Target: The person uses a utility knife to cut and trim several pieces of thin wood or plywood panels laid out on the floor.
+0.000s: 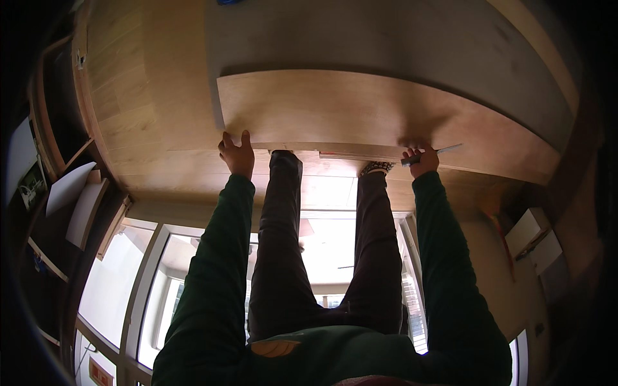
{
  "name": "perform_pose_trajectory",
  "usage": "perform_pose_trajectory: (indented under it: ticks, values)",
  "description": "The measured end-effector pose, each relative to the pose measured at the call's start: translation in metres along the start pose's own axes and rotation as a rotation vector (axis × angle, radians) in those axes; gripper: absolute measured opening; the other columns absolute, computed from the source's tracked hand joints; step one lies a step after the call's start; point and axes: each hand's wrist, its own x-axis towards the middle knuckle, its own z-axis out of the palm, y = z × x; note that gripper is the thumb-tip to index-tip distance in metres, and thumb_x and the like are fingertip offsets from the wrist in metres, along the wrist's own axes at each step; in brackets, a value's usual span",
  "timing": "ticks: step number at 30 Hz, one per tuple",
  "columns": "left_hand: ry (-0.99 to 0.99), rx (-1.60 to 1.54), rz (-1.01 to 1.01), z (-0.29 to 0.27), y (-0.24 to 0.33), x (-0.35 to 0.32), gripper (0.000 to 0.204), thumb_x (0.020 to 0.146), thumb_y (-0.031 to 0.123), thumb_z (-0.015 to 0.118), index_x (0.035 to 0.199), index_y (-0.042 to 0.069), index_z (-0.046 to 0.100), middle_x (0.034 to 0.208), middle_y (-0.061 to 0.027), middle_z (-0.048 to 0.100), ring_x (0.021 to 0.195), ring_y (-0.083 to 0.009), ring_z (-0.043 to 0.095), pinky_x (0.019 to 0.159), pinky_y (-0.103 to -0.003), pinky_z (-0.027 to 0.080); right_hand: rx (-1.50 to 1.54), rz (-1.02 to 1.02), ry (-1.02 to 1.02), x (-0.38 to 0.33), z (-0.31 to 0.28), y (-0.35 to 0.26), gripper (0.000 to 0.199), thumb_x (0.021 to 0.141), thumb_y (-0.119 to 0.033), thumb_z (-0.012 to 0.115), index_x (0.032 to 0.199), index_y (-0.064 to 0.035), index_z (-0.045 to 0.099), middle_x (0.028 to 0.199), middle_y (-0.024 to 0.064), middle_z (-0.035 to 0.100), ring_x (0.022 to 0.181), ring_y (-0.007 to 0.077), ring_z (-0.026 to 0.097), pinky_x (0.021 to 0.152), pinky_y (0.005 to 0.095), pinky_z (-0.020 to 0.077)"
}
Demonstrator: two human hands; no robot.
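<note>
A large light wooden panel (360,112) lies across a bigger grey board (399,38) in front of me. My left hand (237,154) grips the panel's near edge close to its left corner, fingers hooked over the top. Near the right part of the same edge, my right hand (421,161) rests closed around a thin pale pen-like tool (444,150) that points right. Both arms wear dark green sleeves. My legs in dark trousers (283,238) stretch between the arms toward the panel, one patterned shoe (376,168) showing at its edge.
Wooden flooring (129,103) spreads to the left of the boards. Shelves with white sheets (67,190) stand at the left. White boxes (533,237) sit at the right. Bright window frames (154,276) fill the lower part. A blue object (228,2) peeks in at the top.
</note>
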Motion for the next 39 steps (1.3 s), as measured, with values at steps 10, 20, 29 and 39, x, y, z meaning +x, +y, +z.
perform_pose_trajectory:
  ticks: [10, 20, 29, 39]
  values:
    - [-0.091, -0.067, 0.034, 0.013, -0.033, 0.045, 0.061, 0.088, 0.047, 0.070, 0.113, -0.008, 0.065, 0.108, -0.0308, 0.067, 0.100, -0.0456, 0.062, 0.091, -0.051, 0.048, 0.163, 0.025, -0.369, 0.032, -0.011, 0.003, 0.010, 0.100, -0.020, 0.052, 0.100, -0.0120, 0.058, 0.094, 0.0072, 0.055, 0.087, 0.0260, 0.058, 0.080, 0.0509, 0.0541]
    - [-0.341, -0.324, 0.012, -0.008, -0.032, 0.054, 0.046, 0.094, 0.035, 0.067, 0.121, -0.001, 0.056, 0.113, -0.0088, 0.059, 0.108, -0.0228, 0.054, 0.099, -0.036, 0.042, 0.113, -0.004, -0.067, 0.020, -0.010, -0.002, 0.021, 0.097, -0.025, 0.059, 0.111, -0.0094, 0.056, 0.097, 0.0115, 0.056, 0.085, 0.0307, 0.059, 0.069, 0.0510, 0.0525]
    - [-0.308, -0.036, 0.570, -0.039, -0.039, 0.121, 0.035, 0.106, 0.029, 0.051, 0.127, 0.004, 0.062, 0.113, -0.0163, 0.064, 0.105, -0.0264, 0.060, 0.090, -0.038, 0.048, -0.044, -0.218, -0.328, 0.046, 0.008, -0.007, 0.015, 0.098, -0.026, 0.054, 0.094, -0.0127, 0.058, 0.085, 0.0074, 0.059, 0.076, 0.0266, 0.060, 0.066, 0.0471, 0.0521]
    - [-0.238, 0.093, 0.386, -0.054, 0.039, 0.086, 0.060, 0.092, 0.055, 0.063, 0.098, -0.005, 0.061, 0.095, -0.0295, 0.067, 0.094, -0.0471, 0.064, 0.082, -0.049, 0.050, -0.083, -0.137, -0.102, 0.028, 0.008, -0.020, 0.029, 0.101, -0.033, 0.057, 0.113, -0.0067, 0.057, 0.096, 0.0139, 0.066, 0.069, 0.0339, 0.066, 0.062, 0.0475, 0.0567]
